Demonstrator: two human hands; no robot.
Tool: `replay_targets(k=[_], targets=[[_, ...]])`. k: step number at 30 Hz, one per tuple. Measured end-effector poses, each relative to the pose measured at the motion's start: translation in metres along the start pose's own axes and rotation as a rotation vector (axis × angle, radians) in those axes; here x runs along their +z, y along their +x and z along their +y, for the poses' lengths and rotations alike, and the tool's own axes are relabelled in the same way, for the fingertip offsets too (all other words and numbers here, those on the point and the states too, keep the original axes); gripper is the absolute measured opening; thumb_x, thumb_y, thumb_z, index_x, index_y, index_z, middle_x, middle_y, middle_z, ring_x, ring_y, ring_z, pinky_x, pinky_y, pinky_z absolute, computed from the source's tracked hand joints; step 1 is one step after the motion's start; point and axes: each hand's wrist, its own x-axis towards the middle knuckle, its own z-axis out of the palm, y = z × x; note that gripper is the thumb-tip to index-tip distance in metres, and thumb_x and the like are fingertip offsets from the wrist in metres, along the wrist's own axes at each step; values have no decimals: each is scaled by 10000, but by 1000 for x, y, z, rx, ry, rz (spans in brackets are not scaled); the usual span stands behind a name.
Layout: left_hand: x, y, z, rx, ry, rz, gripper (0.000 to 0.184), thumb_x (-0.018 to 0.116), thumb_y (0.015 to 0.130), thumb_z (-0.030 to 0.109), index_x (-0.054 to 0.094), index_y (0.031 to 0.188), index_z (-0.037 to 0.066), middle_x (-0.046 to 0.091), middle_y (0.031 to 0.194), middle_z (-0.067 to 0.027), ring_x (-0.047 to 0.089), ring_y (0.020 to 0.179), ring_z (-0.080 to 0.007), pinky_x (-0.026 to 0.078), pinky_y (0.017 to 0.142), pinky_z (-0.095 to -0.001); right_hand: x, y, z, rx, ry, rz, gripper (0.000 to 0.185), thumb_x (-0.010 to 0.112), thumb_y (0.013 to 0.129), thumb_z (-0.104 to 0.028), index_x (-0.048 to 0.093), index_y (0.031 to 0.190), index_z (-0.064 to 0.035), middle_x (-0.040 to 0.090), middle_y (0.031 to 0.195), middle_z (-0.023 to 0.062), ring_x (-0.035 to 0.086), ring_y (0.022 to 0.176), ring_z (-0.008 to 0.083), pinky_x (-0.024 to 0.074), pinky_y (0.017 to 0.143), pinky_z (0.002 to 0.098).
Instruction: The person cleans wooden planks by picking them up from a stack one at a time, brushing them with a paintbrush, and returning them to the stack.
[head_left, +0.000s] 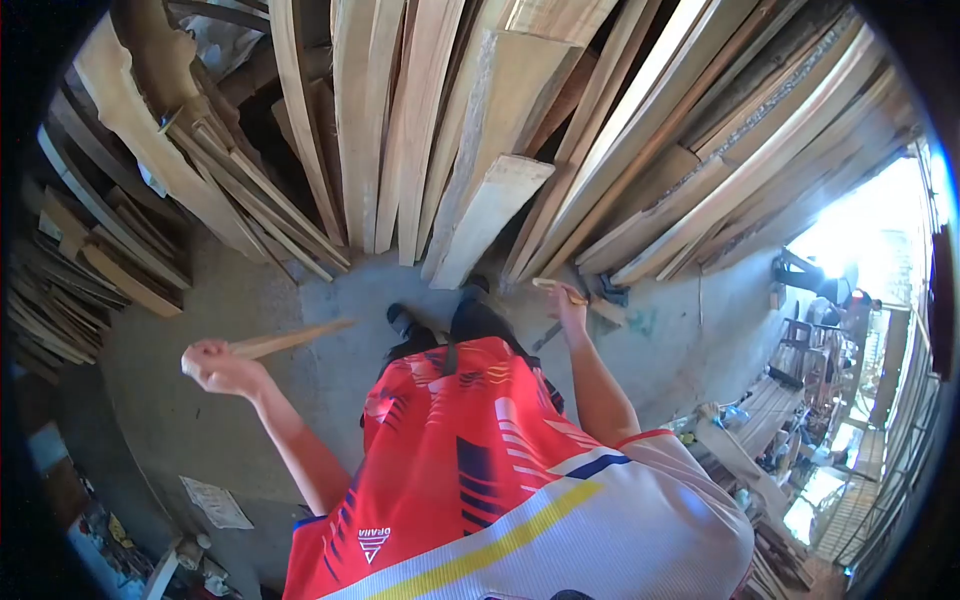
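Observation:
My left hand (215, 368) is closed around one end of a wooden stick (290, 340), held out at the left over the grey floor. The stick's free end points right, toward my feet. On the other side, my right hand (572, 308) has its fingers wrapped round a small piece of wood (548, 286), whose light end sticks out past the fingers. Both hands are well apart, and neither touches the boards. Between them hangs my red and white shirt (440, 430).
Long wooden boards (400, 130) lean upright along the far side. A shorter board (495, 215) stands in front. A paper sheet (216, 502) lies at the lower left. Stacked chairs (795, 345) and clutter fill the right, beside a bright opening.

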Motion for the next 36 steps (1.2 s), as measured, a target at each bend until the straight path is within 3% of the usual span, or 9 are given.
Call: replay_targets(k=[3, 5, 7, 13, 14, 15, 20, 26, 36], targets=[[15, -15, 3, 172, 120, -289, 221, 576, 946, 226, 527, 893, 17, 491, 826, -62, 488, 741, -187, 437, 681, -334, 4, -32, -20, -13, 44, -15, 357, 617, 976, -348, 622, 1236, -103, 694, 1018, 51, 669, 819, 132, 560, 635, 297], [34, -42, 64, 328, 47, -689, 259, 652, 882, 138, 514, 1068, 23, 518, 936, -82, 515, 825, -190, 456, 741, -334, 25, -35, -33, -39, 289, -298, 329, 602, 983, -318, 639, 1213, -86, 708, 1023, 59, 666, 815, 123, 551, 607, 285], [34, -40, 97, 252, 78, -1100, 461, 648, 945, 302, 437, 1260, 41, 537, 1109, -129, 550, 951, -256, 448, 850, -350, 52, -52, -80, -52, 255, -428, 305, 576, 998, -284, 646, 1209, -74, 711, 1030, 66, 659, 807, 119, 540, 611, 266], [37, -41, 201, 855, -75, -1447, 698, 875, 702, 491, 551, 1118, 33, 600, 1013, -134, 594, 884, -280, 483, 757, -377, 93, -73, -157, -273, 213, -610, 300, 544, 1019, -233, 637, 1232, -42, 700, 1024, 79, 644, 807, 121, 535, 669, 249], [40, -43, 200, 1085, -297, -1222, 734, 916, 579, 510, 591, 1023, 23, 619, 933, -117, 623, 809, -267, 501, 681, -377, 90, -77, -166, -289, 251, -630, 306, 545, 1018, -233, 634, 1235, -36, 698, 1020, 82, 644, 810, 123, 537, 675, 252], [46, -47, 212, 1084, -462, -1097, 618, 942, 619, 413, 583, 942, 28, 615, 914, -126, 639, 747, -273, 506, 626, -379, 85, -85, -181, -313, 270, -616, 314, 550, 1017, -238, 631, 1235, -29, 695, 1017, 100, 647, 817, 130, 544, 692, 262], [108, -75, 269, 484, -597, -504, 440, 668, 932, 455, 506, 900, 47, 532, 760, -78, 531, 659, -174, 490, 617, -318, 37, -85, -216, -421, 376, -489, 350, 529, 1007, -219, 602, 1246, 25, 693, 1009, 151, 672, 846, 188, 547, 733, 305], [144, -98, 285, 19, -844, -283, 344, 591, 992, 394, 485, 882, 86, 493, 778, -57, 463, 718, -154, 401, 682, -276, -31, -33, -223, -491, 516, -351, 301, 535, 1004, -213, 634, 1187, 5, 685, 942, 125, 654, 765, 166, 528, 664, 287], [148, -124, 248, 128, -871, -128, 373, 594, 987, 417, 464, 800, 123, 461, 803, -34, 509, 754, -158, 459, 643, -274, -93, 74, -260, -469, 438, -331, 312, 470, 1024, -267, 626, 1112, -12, 642, 842, 94, 620, 708, 170, 497, 660, 299]])
